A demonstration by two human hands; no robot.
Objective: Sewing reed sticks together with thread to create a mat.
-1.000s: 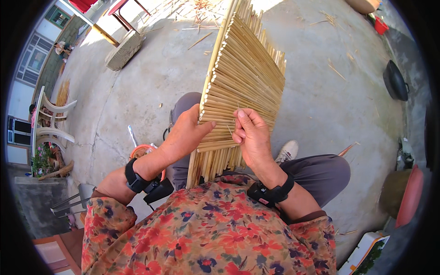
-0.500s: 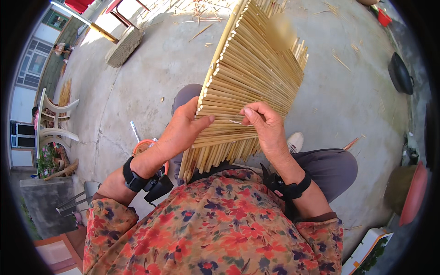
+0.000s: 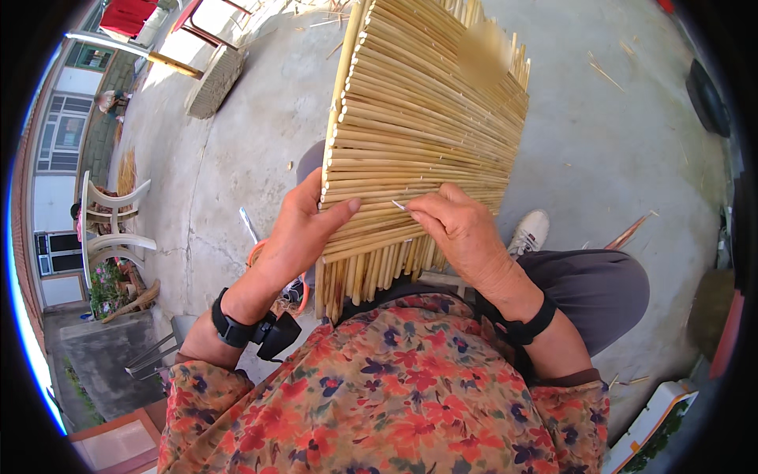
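The mat (image 3: 418, 134) of stalks lies between the person's two hands and stretches away to the far side. The left hand (image 3: 298, 225) clasps its near left edge, thumb on top. The right hand (image 3: 464, 233), apart from the left, is over the mat's near right part, thumb and forefinger pinched on a thin pale sliver (image 3: 399, 205). A shoe (image 3: 532, 227) is to the right.

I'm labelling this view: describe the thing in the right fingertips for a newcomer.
Find the big stalk panel, then the right hand over its near part. It pinches a short, pale sliver, thinner than the stalks and slanting across them.
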